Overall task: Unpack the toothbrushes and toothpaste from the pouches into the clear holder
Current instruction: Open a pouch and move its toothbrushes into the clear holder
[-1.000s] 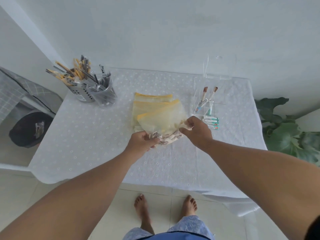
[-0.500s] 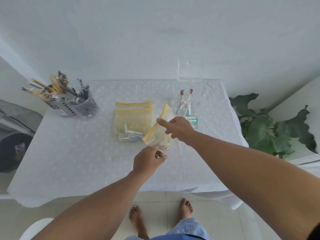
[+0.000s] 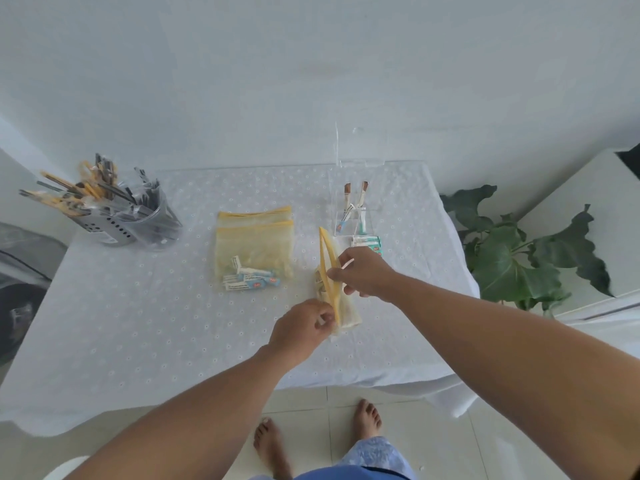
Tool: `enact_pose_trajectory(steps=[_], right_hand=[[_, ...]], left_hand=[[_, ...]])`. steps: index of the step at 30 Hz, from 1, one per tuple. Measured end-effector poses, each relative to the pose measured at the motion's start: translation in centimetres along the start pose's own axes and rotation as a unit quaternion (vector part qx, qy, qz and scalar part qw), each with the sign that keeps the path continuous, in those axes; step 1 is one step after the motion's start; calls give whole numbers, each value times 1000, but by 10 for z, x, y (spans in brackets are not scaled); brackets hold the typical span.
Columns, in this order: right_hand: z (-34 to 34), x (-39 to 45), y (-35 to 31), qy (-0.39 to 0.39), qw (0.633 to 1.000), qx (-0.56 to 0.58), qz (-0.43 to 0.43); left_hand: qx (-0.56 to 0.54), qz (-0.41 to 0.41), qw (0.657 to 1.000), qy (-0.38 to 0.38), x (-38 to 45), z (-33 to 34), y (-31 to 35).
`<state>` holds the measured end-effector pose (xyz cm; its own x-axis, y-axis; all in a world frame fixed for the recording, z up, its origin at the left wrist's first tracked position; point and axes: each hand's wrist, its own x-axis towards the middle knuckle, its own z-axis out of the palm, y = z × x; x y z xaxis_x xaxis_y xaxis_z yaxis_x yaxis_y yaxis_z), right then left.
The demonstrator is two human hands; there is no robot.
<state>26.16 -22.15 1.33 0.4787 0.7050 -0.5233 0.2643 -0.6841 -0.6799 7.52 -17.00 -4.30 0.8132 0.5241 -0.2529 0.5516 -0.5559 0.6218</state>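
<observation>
Now the pouch [image 3: 334, 282], which a second ago lay on the stack [image 3: 254, 244], stands upright between both hands. The left hand [image 3: 301, 329] pinches its near corner; the right hand [image 3: 362, 275] grips the yellow zip edge, spreading it open. The clear holder [image 3: 353, 216] waits just beyond the right grip.

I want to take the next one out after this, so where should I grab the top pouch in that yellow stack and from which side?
Pinch the top pouch by its yellow zip strip along the far edge, reaching over from above. It lies flat, contents bunched at the near end, so lifting by the strip probably keeps them inside.
</observation>
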Motion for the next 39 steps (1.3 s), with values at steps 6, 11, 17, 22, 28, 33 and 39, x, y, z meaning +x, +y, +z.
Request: enact_pose_trajectory(steps=[6, 11, 17, 22, 28, 33, 39], right_hand=[[-10, -3, 3, -27, 999, 32, -21], [-13, -4, 3, -63, 993, 94, -23], [-10, -6, 10, -85, 986, 143, -26], [-10, -9, 13, -86, 987, 129, -29], [-26, -13, 26, -70, 991, 111, -30], [-35, -18, 39, -56, 992, 115, -19], [-48, -25, 54, -50, 993, 97, -41]], left_hand=[[-297, -73, 949, 74, 20, -35, -3], [-372, -67, 925, 35, 31, -54, 7], [-385, -88, 918, 32, 30, -51, 14], [-396, -93, 913, 37, 25, -52, 7], [-393, -87, 914, 52, 13, -60, -14], [-392, -101, 911, 79, 4, -62, -25], [-374, -85, 920, 79, -5, -66, -39]])
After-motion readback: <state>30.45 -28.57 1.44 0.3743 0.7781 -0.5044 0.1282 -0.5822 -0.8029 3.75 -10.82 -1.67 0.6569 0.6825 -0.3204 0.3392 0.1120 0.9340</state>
